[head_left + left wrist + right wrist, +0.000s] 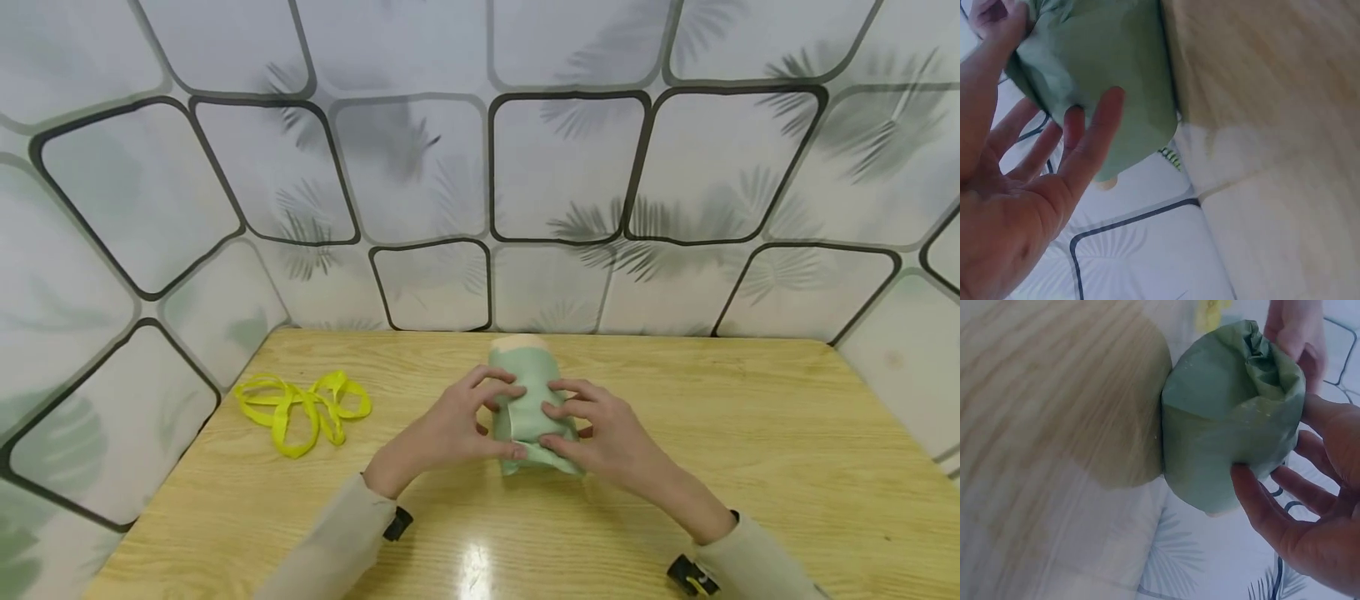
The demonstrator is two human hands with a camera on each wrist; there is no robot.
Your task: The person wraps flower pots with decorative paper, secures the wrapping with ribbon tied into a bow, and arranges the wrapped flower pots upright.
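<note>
A cylinder wrapped in pale green paper (531,371) lies on its side on the table, a cream-coloured end showing at the back. At the near end the paper is gathered into creased folds (1266,369). My left hand (461,421) holds the cylinder's left side, its thumb at the folded paper and its fingers spread along the side. From the right, my right hand (611,433) grips the roll with bent fingers, the thumb on the near edge of the paper. Green paper (1129,56) also fills the top of the left wrist view. Whatever the paper wraps is mostly hidden.
A loosely looped yellow ribbon (281,408) lies on the wooden table (750,433), left of the hands. Patterned cloth walls (566,167) stand along the table's back and sides. Dark bands (397,523) sit near both sleeve cuffs.
</note>
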